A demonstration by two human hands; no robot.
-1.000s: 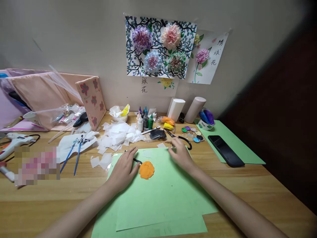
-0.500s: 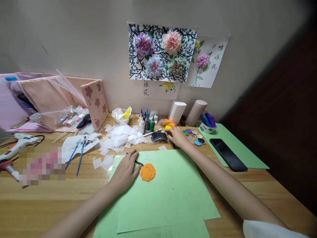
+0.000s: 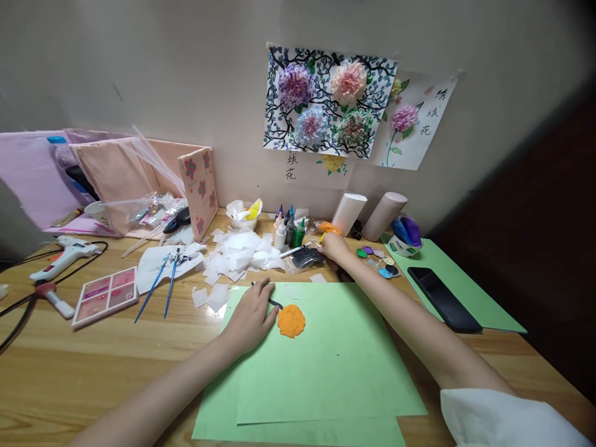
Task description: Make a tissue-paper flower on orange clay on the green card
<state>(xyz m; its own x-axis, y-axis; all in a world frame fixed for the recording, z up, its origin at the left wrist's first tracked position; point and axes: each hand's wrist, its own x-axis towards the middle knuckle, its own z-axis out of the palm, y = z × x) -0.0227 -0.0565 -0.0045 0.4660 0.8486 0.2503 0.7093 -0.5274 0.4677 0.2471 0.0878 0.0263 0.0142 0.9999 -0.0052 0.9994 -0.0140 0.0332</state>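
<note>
The person's right hand is stretched past the far edge of the green sheets, its fingers bent down at a yellow piece. The hand hides most of that piece, so whether the fingers hold it cannot be told. A bag of black material lies just beside these fingertips, and an orange packet lies behind the hand.

The left hand rests palm down, fingers loosely spread, on 2 overlapping green sheets, partly covering a thin dark strip. Its thumb is right by the left edge of a flat, ragged orange disc, which lies on the upper sheet; contact is unclear.

Farther out, paint bottles stand behind a white pen, with a heap of white paper pieces to their left. Beyond that lie 2 blue brushes and a palette with 4 sections. A black phone lies at the right, and a picture with 4 fluffy flowers hangs above.
</note>
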